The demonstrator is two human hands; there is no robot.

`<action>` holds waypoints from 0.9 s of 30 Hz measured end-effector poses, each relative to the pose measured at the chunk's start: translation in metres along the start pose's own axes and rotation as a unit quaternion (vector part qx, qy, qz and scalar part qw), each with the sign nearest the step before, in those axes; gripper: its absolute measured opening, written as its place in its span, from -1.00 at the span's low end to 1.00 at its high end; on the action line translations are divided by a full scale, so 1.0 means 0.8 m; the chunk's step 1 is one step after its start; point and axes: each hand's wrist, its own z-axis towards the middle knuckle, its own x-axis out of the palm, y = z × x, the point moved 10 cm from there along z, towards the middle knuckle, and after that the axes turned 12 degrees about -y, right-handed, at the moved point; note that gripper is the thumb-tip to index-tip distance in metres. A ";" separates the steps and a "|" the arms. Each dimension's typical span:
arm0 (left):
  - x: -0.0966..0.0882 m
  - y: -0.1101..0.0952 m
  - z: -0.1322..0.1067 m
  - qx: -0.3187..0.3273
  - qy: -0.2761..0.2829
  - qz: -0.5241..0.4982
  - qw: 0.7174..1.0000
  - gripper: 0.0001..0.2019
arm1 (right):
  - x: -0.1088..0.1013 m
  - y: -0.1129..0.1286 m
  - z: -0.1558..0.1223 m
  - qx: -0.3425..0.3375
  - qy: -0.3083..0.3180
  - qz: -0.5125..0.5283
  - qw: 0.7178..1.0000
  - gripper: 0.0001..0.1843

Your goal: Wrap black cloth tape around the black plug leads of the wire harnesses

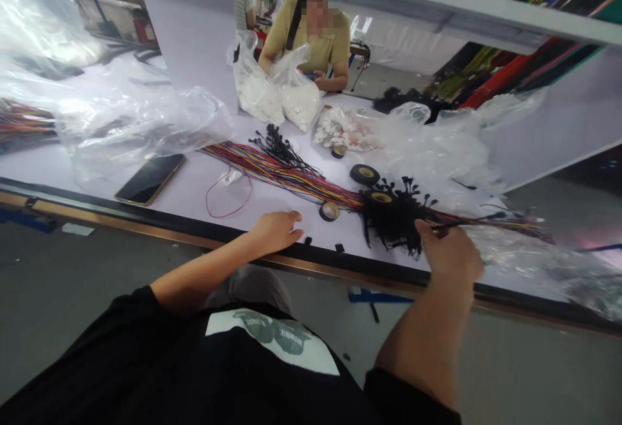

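My right hand (451,251) is closed in a pinch on a thin black wire at the edge of a bushy bundle of black wires (393,216) on the white table (194,185). My left hand (276,229) rests palm down near the table's front edge, fingers loosely together, holding nothing. A long bundle of multicoloured wires (286,175) runs across the table between and beyond both hands. Three rolls of black tape (364,174) lie beside the black bundle. Two small black pieces (339,247) lie near the front edge.
A phone (150,178) lies at the left front. A loop of red wire (228,195) sits near it. Clear plastic bags (140,120), some with white parts (276,91), crowd the back and right. Across the table sits another person in a yellow shirt (311,39).
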 end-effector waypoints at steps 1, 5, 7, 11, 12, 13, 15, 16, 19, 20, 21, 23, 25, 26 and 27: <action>-0.004 0.011 0.007 -0.014 -0.004 -0.007 1.000 -0.63 | -0.008 -0.009 0.004 0.051 -0.016 -0.027 0.998 -0.41; -0.037 0.045 0.044 -0.033 -0.071 0.021 0.997 -0.70 | -0.025 0.042 -0.004 0.028 -0.087 0.028 0.995 -0.38; -0.060 0.060 0.065 -0.046 -0.112 0.072 0.990 -0.71 | 0.009 0.098 -0.021 -0.086 0.003 0.083 0.993 -0.54; -0.087 0.075 0.108 -0.061 -0.140 0.126 0.980 -0.68 | 0.082 0.190 -0.091 -0.326 0.195 0.102 0.920 -0.75; -0.089 0.076 0.118 -0.064 -0.142 0.131 0.979 -0.68 | 0.091 0.201 -0.102 -0.362 0.195 0.095 0.907 -0.79; -0.088 0.076 0.128 -0.062 -0.141 0.133 0.979 -0.68 | 0.098 0.209 -0.109 -0.381 0.189 0.096 0.900 -0.83; -0.081 0.072 0.146 -0.050 -0.138 0.133 0.980 -0.70 | 0.107 0.215 -0.111 -0.373 0.183 0.137 0.899 -0.86; -0.075 0.069 0.153 -0.042 -0.135 0.132 0.981 -0.71 | 0.111 0.214 -0.109 -0.351 0.190 0.178 0.899 -0.86; -0.057 0.061 0.169 -0.026 -0.127 0.131 0.983 -0.72 | 0.117 0.206 -0.099 -0.257 0.242 0.335 0.874 -0.88; -0.052 0.059 0.171 -0.025 -0.125 0.132 0.983 -0.73 | 0.119 0.203 -0.099 -0.227 0.265 0.381 0.856 -0.87; -0.049 0.056 0.173 -0.024 -0.124 0.133 0.983 -0.73 | 0.119 0.201 -0.099 -0.199 0.288 0.419 0.837 -0.85; -0.048 0.051 0.175 -0.018 -0.125 0.134 0.983 -0.71 | 0.119 0.199 -0.104 -0.155 0.330 0.483 0.796 -0.80; -0.054 0.044 0.173 -0.003 -0.136 0.138 0.981 -0.70 | 0.114 0.202 -0.110 -0.137 0.358 0.533 0.754 -0.75; -0.059 0.040 0.172 0.005 -0.144 0.138 0.980 -0.70 | 0.110 0.205 -0.113 -0.144 0.362 0.553 0.737 -0.72; -0.064 0.037 0.170 0.009 -0.152 0.134 0.979 -0.71 | 0.104 0.208 -0.114 -0.162 0.355 0.566 0.726 -0.70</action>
